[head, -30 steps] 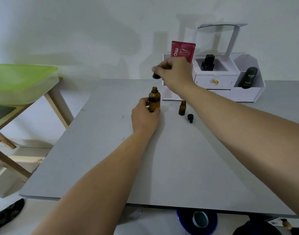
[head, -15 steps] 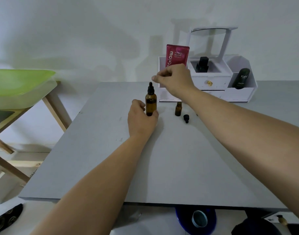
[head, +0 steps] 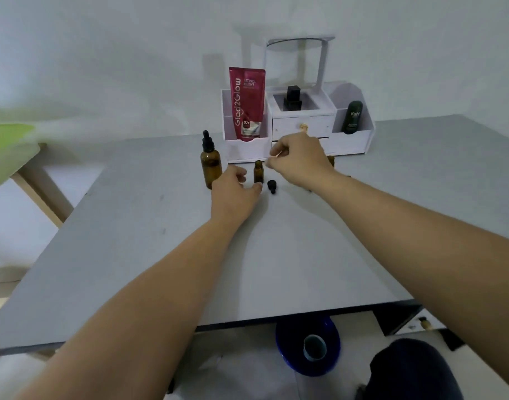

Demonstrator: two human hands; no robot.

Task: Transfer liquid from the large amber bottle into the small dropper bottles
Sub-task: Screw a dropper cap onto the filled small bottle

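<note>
Left hand (head: 233, 194) has released the large amber bottle (head: 210, 167), which stands capped at its 11 o'clock. The hand lies loosely curled, thumb at the open small dropper bottle's (head: 258, 173) base. Right hand (head: 301, 164), at that bottle's 2 o'clock, has pinched fingertips; whether they hold anything cannot be told. Black dropper cap (head: 272, 186) lies at the bottle's 4 o'clock.

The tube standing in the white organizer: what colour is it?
The tube is crimson red with white lettering, seen clearly in the head view.

Red tube (head: 247, 103): "Glad2Glow", "10x"; dark bottle (head: 352, 116): "Kahf".
</note>
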